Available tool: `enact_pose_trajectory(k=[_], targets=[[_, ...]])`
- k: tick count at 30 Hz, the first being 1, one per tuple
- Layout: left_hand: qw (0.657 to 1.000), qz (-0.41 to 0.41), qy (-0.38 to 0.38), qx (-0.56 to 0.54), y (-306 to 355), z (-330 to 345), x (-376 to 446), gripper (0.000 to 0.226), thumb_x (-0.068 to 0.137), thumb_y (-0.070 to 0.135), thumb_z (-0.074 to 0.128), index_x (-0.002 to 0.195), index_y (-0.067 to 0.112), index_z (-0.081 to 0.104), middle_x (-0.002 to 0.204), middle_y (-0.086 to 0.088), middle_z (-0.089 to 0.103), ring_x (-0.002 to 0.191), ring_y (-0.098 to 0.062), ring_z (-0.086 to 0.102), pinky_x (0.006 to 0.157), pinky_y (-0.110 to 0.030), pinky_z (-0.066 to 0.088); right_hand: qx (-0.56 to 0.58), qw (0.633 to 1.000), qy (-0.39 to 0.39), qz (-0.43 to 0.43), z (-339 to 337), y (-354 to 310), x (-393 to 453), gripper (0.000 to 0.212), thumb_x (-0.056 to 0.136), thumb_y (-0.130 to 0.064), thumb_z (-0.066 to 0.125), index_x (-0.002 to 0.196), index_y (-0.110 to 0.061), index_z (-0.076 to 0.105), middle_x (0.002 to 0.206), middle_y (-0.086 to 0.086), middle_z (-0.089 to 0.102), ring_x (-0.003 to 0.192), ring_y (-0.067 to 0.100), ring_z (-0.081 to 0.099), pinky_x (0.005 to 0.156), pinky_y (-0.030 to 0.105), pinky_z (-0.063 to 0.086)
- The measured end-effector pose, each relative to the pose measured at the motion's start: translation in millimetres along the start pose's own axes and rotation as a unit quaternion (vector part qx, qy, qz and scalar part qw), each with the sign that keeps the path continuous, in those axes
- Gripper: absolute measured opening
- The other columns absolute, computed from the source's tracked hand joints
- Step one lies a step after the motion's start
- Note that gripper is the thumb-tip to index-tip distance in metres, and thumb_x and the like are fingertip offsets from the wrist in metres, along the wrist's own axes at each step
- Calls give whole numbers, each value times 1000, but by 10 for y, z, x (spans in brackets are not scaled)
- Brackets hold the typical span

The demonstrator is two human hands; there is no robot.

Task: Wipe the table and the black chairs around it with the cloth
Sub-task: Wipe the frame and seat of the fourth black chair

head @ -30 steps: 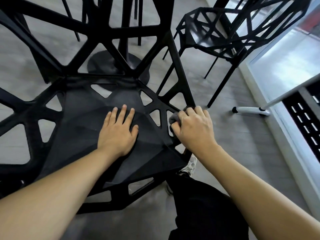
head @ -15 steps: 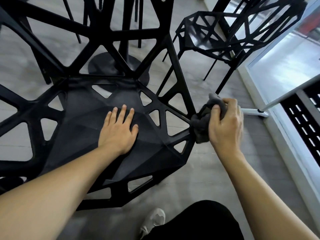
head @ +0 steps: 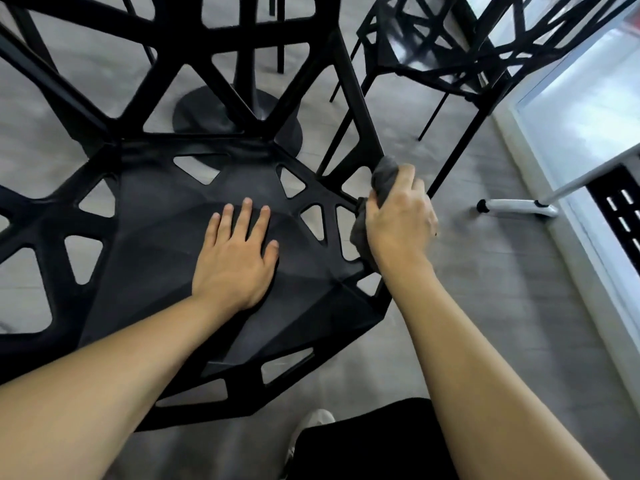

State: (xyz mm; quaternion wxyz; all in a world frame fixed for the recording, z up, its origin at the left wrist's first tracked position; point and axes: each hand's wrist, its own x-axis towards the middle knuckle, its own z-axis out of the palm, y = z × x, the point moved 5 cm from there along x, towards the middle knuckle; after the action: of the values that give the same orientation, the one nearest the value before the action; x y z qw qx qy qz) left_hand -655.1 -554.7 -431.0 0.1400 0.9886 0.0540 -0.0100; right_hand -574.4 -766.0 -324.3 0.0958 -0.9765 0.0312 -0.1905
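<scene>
So the floor (head: 491, 306) is grey wood-look planks and it takes up most of the view under both arms. Sitting on it, right under the left hand, is the big black chair (head: 145, 237) with all those triangle cutouts in the seat and back. Past the fingertips of the left hand, behind the chair back, you can see the round black table base (head: 204, 112) with its post going up out of the shot. Up and out beyond the right hand there's a second chair (head: 433, 53), same black lattice style, standing well apart from the first. Further out to the right of the right hand is a white frame with glass (head: 581, 109), and a white foot of some stand (head: 516, 206) resting on the floor near it.

Left hand (head: 235, 261) is flat on the seat, palm down, fingers straight and a bit spread, not gripping anything.

Right hand (head: 398, 223) is curled around a bunched-up grey cloth (head: 382, 178), which is pressed against the chair's right edge where the back strut meets the seat. Cloth pokes out above and below the fingers.

Below the right forearm there's a black trouser leg (head: 363, 445) and a white shoe (head: 317, 419).
</scene>
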Motion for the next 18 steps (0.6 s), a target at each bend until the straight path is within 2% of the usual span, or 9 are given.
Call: enact_pose_trajectory(k=[3,6,10,13,15,16,18], targets=[[1000,-6,-1,-6,8,1,30,63,104,50,20,161,26,6,168,-4,2,155,-27,-1,126,-42,-2,-33,999,15,-35,19,-5,-20,46,95,-35,62,129,-9,47,108,13,61,98,33,62,82,45,49],[1000,-13,-2,-10,3,-13,36,63,104,50,19,161,27,5,169,-3,2,155,-26,-2,125,-41,-3,-31,998,5,-62,-88,229,-178,39,98,-38,56,122,-9,48,104,13,59,94,35,62,76,44,47],[1000,-25,-14,-9,8,-21,42,64,102,52,15,161,29,1,169,-1,-3,155,-24,-6,125,-40,-5,-48,996,-66,-37,-245,438,-264,35,101,-43,48,116,-12,45,100,12,61,90,40,63,69,40,38],[1000,-26,-16,-3,20,-28,45,64,102,52,14,160,29,0,168,-1,-4,155,-25,-6,125,-41,-5,-9,994,-103,30,-471,549,-199,36,96,-47,49,114,-18,38,93,9,60,82,40,58,72,41,37],[999,-29,-14,-1,23,-21,41,64,102,51,14,160,29,-1,168,-1,-4,155,-24,-7,125,-41,-5,80,990,-96,63,-645,609,-202,37,90,-42,54,116,-22,35,106,4,52,84,34,51,76,41,38],[999,-30,-12,-1,21,-17,44,64,102,52,14,160,29,-1,168,-1,-4,155,-25,-7,125,-41,-5,113,988,-89,47,-709,595,-229,39,88,-38,58,118,-24,36,115,2,46,89,32,51,78,41,40],[1000,-26,-12,-3,18,-21,45,64,102,52,14,160,29,0,168,-1,-4,155,-25,-6,125,-41,-5,105,990,-72,-55,-758,536,-342,46,85,-28,67,125,-24,45,128,2,40,104,29,53,83,42,47]])
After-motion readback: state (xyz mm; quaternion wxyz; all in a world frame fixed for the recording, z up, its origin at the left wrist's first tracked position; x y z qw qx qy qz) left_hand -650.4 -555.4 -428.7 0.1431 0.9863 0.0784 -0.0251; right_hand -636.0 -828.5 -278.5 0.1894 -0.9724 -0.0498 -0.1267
